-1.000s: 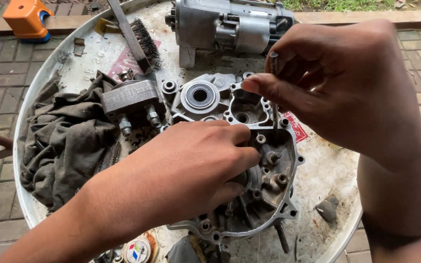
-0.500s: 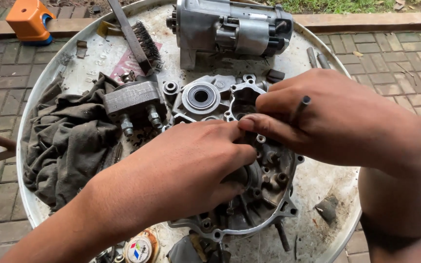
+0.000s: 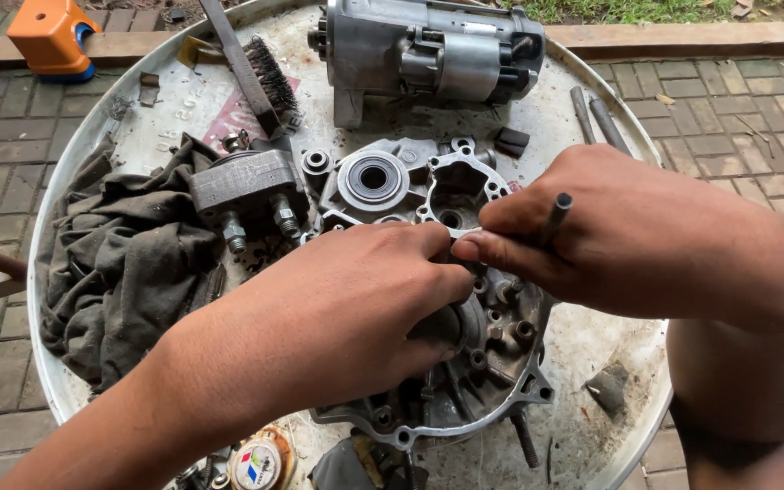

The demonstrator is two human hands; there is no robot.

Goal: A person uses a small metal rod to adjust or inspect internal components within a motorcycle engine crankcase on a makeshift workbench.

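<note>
Both hands have drawn together since a second ago: the right hand (image 3: 646, 240), then raised at two o'clock, now sits low at three o'clock, fingertips meeting the left hand (image 3: 356, 308) over the engine case (image 3: 465, 363). That grey metal case lies at the centre of a round metal tray (image 3: 592, 100) serving as the worktop, which rests on brick paving. The left hand's fingers are curled together and pressed down on the case's middle; whether they grip anything underneath cannot be told. The right hand's thumb and forefinger are pinched together at the case's upper opening, and a thin dark metal rod (image 3: 557, 213) is clamped between two of its fingers, its end poking up. At nine o'clock a dirty grey rag (image 3: 129, 263) lies bunched. Just beside it, at eleven o'clock, sits a finned metal block (image 3: 247, 186) with bolts. A wire brush (image 3: 260, 77) lies above that. At twelve o'clock stands a silver starter motor (image 3: 428, 50). An orange plastic block (image 3: 52, 36) sits off the tray at ten o'clock.
</note>
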